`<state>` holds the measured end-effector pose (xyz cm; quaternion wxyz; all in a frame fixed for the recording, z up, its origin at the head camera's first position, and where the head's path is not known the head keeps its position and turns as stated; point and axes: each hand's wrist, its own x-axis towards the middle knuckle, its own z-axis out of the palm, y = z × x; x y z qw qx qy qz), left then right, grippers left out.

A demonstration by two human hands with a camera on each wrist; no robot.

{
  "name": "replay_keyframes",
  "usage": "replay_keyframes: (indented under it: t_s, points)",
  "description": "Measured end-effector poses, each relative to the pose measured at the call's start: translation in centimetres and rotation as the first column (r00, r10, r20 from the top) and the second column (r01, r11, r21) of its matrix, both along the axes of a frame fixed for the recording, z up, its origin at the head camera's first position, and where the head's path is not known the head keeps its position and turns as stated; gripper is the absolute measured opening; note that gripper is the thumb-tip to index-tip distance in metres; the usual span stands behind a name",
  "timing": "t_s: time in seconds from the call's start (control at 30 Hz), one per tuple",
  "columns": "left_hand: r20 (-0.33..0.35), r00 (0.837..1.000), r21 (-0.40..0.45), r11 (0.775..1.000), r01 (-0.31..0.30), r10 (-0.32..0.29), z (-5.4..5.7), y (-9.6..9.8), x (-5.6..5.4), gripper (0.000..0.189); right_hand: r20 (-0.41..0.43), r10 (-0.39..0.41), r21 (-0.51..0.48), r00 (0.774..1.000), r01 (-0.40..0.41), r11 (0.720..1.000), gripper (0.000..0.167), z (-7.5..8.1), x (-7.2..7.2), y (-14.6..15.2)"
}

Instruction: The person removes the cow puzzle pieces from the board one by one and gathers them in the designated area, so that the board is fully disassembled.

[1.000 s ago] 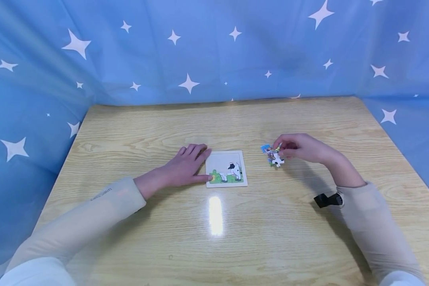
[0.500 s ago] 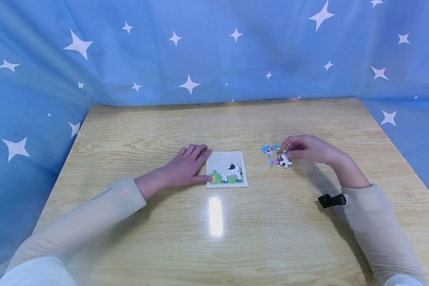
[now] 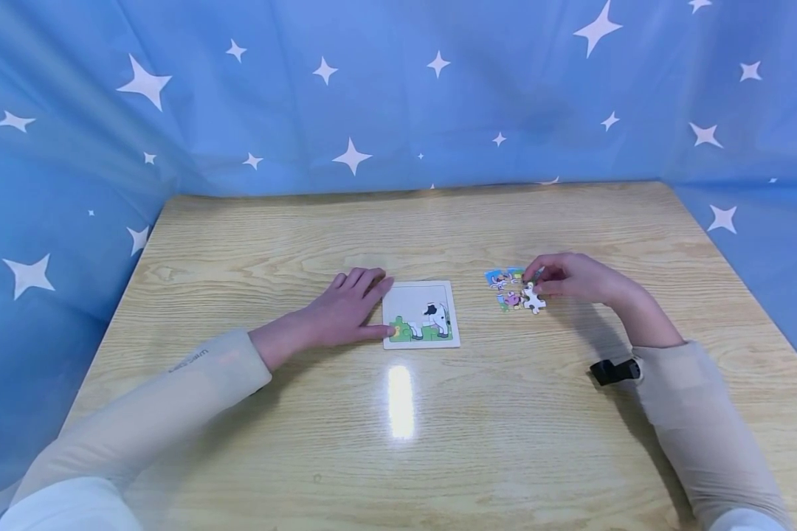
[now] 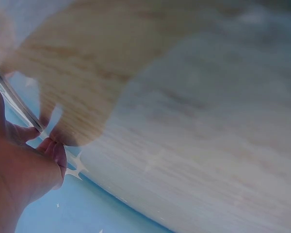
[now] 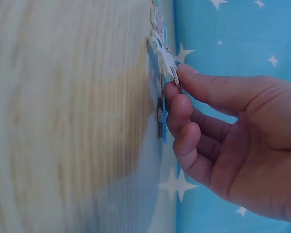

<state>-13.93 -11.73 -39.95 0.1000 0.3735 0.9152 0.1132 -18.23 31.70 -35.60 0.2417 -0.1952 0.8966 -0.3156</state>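
My left hand (image 3: pixel 345 310) lies at the left side of a square puzzle board (image 3: pixel 415 293). Its index finger touches the upper left corner and its thumb the lower left. Green ground pieces and part of a black-and-white cow fill the board's lower half. To the right, my right hand (image 3: pixel 574 278) pinches a mostly white puzzle piece (image 3: pixel 533 299) between thumb and index finger. In the right wrist view this piece (image 5: pixel 165 57) stands tilted off the table. Beside it lie loose puzzle pieces, one blue with a face (image 3: pixel 498 279) and one with pink (image 3: pixel 510 301).
The wooden table (image 3: pixel 292 457) reaches back to a blue curtain (image 3: pixel 398 88) with white stars. A black strap end (image 3: pixel 614 372) sticks out of the right sleeve. A bright light reflection shows on the tabletop below the board.
My right hand has moved a little to the right with the white piece, uncovering the loose pieces beneath. The piece has turned slightly since. My left hand and the board stay put.
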Motion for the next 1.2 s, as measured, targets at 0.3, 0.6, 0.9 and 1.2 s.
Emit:
replay_keyframes:
  t_s: [0.3,0.6,0.9,1.2]
  points:
    - [0.007,1.000,-0.004,1.000,-0.001,0.001,0.0,-0.1,-0.1,0.090,-0.029,-0.055,0.059,0.998,0.056,0.997,0.009,-0.2,0.1,-0.5]
    - [0.012,1.000,-0.013,1.000,0.001,-0.001,0.0,0.1,-0.2,0.091,-0.033,-0.070,0.106,0.997,0.073,0.992,0.006,-0.3,0.2,-0.6]
    - [0.016,1.000,-0.006,1.000,0.003,-0.003,-0.2,0.1,-0.3,0.090,-0.066,-0.053,0.077,0.996,0.058,0.995,0.007,-0.1,0.5,-1.0]
    - [0.043,0.999,0.049,0.999,-0.003,0.000,-0.2,-0.3,-0.5,0.086,-0.079,0.019,-0.006,0.997,-0.019,1.000,0.006,-0.1,1.3,-2.7]
